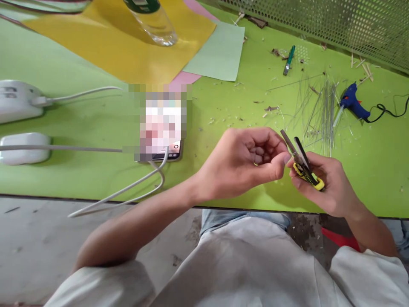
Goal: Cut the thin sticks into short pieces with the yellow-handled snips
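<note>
My right hand (322, 185) grips a small pair of scissors (302, 164) with yellow and black handles, its blades apart and pointing up and away. My left hand (246, 164) is curled into a loose fist just left of the blades, thumb and forefinger pinched near them. A small yellowish bit shows inside its fingers, too small to name. Both hands hover above the near edge of the green table (223, 102).
A phone (162, 128) with a white cable lies left of my hands. Two white power units (19, 100) sit at far left. Yellow paper (121, 47), light green paper (220, 53), a clear bottle (155, 21), thin sticks (319, 108), a blue glue gun (353, 102) and a green pen (289, 59) lie farther back.
</note>
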